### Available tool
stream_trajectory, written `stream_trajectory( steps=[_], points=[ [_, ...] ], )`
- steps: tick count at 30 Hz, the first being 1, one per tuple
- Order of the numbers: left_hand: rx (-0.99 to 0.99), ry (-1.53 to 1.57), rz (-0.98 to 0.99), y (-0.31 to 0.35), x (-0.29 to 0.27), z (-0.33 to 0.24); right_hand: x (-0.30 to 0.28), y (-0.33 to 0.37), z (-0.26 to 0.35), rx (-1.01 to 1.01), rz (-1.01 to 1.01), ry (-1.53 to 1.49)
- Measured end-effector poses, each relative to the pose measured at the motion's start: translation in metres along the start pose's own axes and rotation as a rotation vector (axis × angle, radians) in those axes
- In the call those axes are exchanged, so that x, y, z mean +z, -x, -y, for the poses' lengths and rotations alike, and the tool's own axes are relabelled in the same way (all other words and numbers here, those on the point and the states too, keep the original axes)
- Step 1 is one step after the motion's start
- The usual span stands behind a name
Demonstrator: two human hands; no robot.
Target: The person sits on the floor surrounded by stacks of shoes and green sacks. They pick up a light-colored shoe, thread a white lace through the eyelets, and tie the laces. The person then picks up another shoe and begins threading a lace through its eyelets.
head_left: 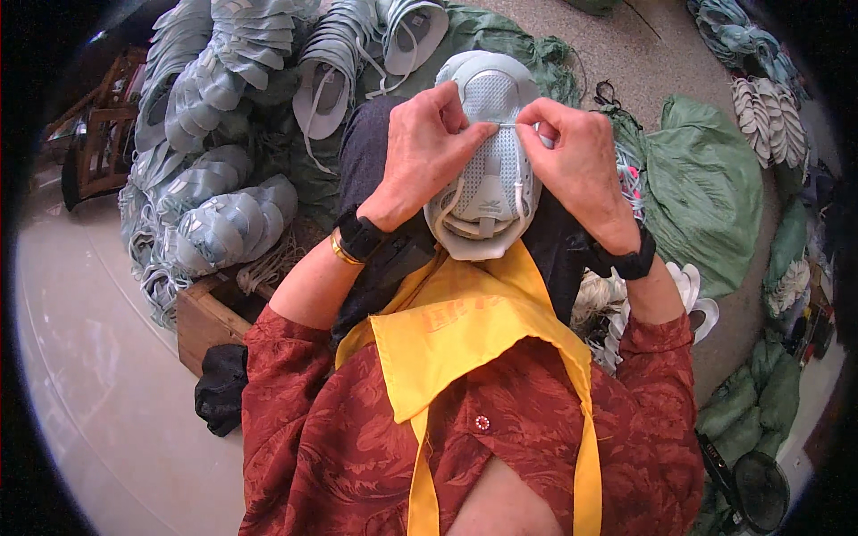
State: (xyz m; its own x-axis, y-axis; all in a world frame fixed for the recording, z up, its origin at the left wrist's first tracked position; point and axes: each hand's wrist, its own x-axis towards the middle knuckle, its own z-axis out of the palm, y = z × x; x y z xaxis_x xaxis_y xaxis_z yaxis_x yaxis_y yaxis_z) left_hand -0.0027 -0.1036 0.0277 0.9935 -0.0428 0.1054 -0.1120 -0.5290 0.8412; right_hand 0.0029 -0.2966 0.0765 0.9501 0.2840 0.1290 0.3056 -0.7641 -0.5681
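Observation:
A pale blue-grey shoe upper (490,165) with a perforated surface lies over my lap. White lace ends hang on both its sides. My left hand (429,147) is closed at its left edge, thumb and forefinger pinched together. On the opposite edge my right hand (572,152) makes a like pinch. Between the two pinches a thin pale lace (507,124) runs straight across the upper. My fingertips hide its ends.
Stacked blue-grey uppers (219,80) pile up at the left, beside a wooden box (210,317). Two laced uppers (326,85) lie beyond my knee. A green sack (702,188) and white shoe parts (769,121) are on the right. A yellow apron (456,339) covers my front.

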Motion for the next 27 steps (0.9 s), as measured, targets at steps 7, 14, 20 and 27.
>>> stream_trajectory(
  steps=[7,14,20,27],
  points=[
    [0.037,0.035,-0.029,0.002,0.003,0.004,0.012,-0.012,-0.012,0.065,0.123,-0.21],
    [0.068,0.085,0.019,0.009,-0.012,-0.001,0.001,-0.008,-0.002,-0.098,0.053,-0.104],
    [0.115,0.077,0.018,0.011,-0.013,0.0,0.014,-0.009,-0.002,-0.135,0.053,-0.056],
    [0.084,0.144,0.023,0.012,-0.012,0.001,0.006,-0.013,0.007,-0.217,0.12,0.005]
  ],
)
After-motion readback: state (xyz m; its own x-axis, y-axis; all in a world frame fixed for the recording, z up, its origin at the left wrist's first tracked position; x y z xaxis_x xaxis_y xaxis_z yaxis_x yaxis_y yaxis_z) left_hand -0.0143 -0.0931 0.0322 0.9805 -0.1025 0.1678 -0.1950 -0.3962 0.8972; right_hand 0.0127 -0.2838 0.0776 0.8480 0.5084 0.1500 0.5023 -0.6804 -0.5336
